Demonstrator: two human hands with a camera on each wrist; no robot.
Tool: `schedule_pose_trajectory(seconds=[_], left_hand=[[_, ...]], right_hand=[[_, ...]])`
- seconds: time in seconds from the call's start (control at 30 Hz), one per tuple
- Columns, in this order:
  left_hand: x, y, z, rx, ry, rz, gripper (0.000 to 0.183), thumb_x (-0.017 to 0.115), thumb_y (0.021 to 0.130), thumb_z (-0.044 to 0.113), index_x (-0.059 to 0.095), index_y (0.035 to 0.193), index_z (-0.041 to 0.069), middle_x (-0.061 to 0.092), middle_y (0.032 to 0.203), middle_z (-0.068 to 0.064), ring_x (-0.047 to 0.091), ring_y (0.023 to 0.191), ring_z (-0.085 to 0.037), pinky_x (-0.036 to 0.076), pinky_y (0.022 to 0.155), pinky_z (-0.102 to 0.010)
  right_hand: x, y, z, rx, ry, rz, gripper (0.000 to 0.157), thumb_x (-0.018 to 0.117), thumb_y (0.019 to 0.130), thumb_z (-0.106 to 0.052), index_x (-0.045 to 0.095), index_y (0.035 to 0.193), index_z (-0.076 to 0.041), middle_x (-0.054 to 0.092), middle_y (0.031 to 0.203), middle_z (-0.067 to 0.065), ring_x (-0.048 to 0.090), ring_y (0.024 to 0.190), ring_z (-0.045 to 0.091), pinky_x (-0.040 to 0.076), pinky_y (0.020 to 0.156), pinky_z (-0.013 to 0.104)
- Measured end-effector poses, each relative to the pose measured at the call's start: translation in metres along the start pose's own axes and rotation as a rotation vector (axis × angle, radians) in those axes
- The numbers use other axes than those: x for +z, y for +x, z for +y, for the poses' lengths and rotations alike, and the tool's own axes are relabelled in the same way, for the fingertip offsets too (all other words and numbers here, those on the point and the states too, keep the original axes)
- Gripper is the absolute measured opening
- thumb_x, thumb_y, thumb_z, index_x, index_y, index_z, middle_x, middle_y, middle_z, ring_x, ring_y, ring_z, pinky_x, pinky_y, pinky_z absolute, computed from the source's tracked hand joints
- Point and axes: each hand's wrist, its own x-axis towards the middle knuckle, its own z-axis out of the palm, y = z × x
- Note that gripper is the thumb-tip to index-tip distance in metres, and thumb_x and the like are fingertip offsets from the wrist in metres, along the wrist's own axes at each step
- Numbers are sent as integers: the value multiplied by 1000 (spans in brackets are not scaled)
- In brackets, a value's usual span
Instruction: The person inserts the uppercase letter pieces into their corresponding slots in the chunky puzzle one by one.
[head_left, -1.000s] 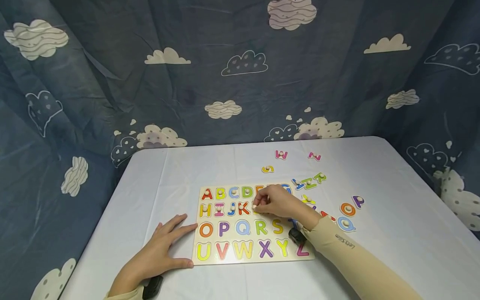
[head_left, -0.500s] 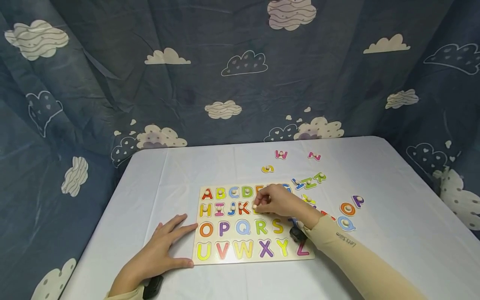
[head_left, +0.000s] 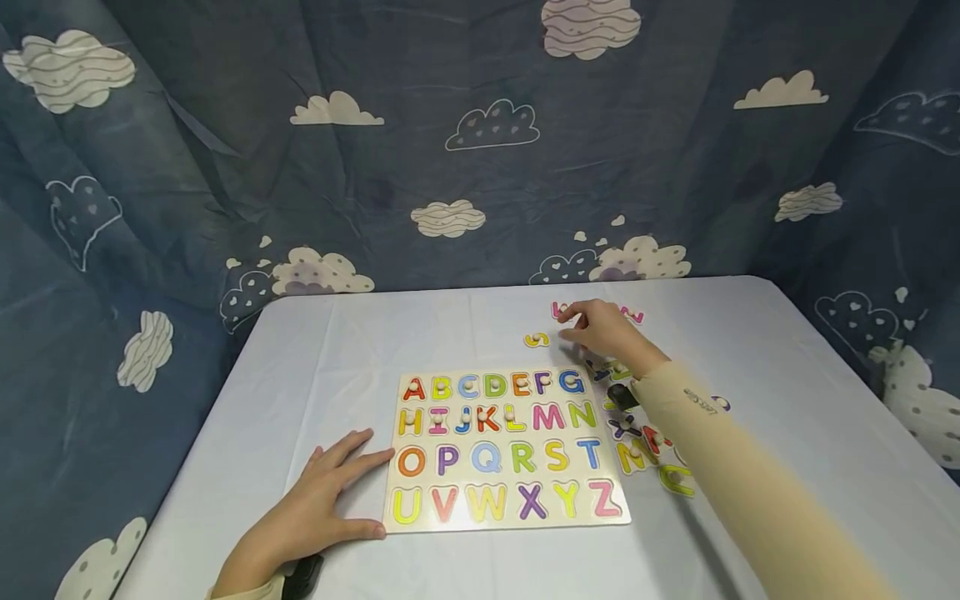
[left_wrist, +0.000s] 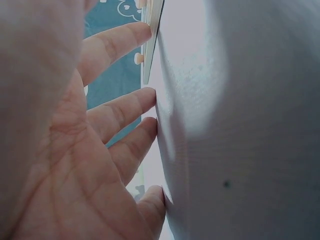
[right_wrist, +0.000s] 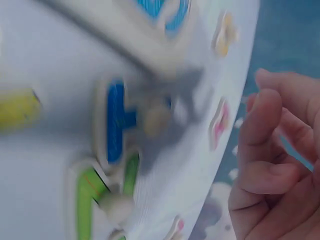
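A wooden alphabet puzzle board lies on the table, with knobbed letters in the slots from A through L; the slots from M through Z show only painted letters. My left hand rests spread along the board's left side, fingertips and thumb right at its edge. Over the back of the table, my right hand holds nothing, its fingers loosely bent and the thumb apart from the index finger. It partly covers a pink letter. A yellow S lies nearby. Below that hand, the right wrist view shows a blue T.
Right of the board, loose letters lie close together, among them a red one, a yellow M and a yellow-green one. The right sleeve hides others. A dark cloud-print curtain hangs behind the table.
My right hand has let go of the yellow L's knob, leaving the L in its slot, and has moved up and right to the loose letters. The left hand stays put.
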Motion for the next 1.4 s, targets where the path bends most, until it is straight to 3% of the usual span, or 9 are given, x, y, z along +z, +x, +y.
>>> schedule_pose_trajectory(seconds=[0.13,0.3,0.4,0.77,0.9,1.1,1.4], left_hand=[[-3,-1,0,0,-7,-5,94,95,67,59,62,152,36,42,171,-10,32,162,-43,14,128,-77],[-3,-1,-1,-17,-21,-17,94,95,67,60,61,152,37,40,172,-8,31,162,-42,12,129,-77],[-2,0,-2,-22,-24,-22,94,95,67,60,61,152,37,40,172,-8,30,163,-41,12,130,-75],[-2,0,-3,20,-2,5,94,94,68,61,61,152,36,42,171,-9,34,161,-42,17,128,-77],[-2,-1,-4,15,4,5,94,94,68,60,61,152,35,42,171,-10,34,161,-42,17,128,-77],[-3,-1,-4,-10,-7,-2,94,95,67,60,61,152,36,41,171,-9,32,162,-41,15,129,-76],[-4,-1,-1,-2,-6,-2,94,96,68,58,62,152,34,43,171,-10,33,162,-42,15,129,-76]], right_hand=[[-4,21,4,49,-92,45,39,74,102,-19,70,139,-6,70,98,15,62,78,23,50,68,32],[1,36,4,58,-208,55,39,72,102,-15,69,141,-8,72,128,20,67,107,34,58,94,53],[5,43,4,72,-243,69,36,70,103,-13,70,139,-9,71,135,21,67,114,38,57,101,61],[7,47,10,16,-322,130,8,73,101,-10,75,107,-5,76,105,16,65,87,31,59,83,52],[5,48,8,-8,-346,128,8,72,100,-7,73,104,-1,74,99,16,65,84,29,59,80,48],[-1,47,6,-1,-375,107,13,69,101,-4,73,108,7,75,102,21,66,85,31,61,87,51],[-2,45,13,72,-353,14,27,72,103,-18,72,112,8,75,97,19,67,82,28,61,84,45]])
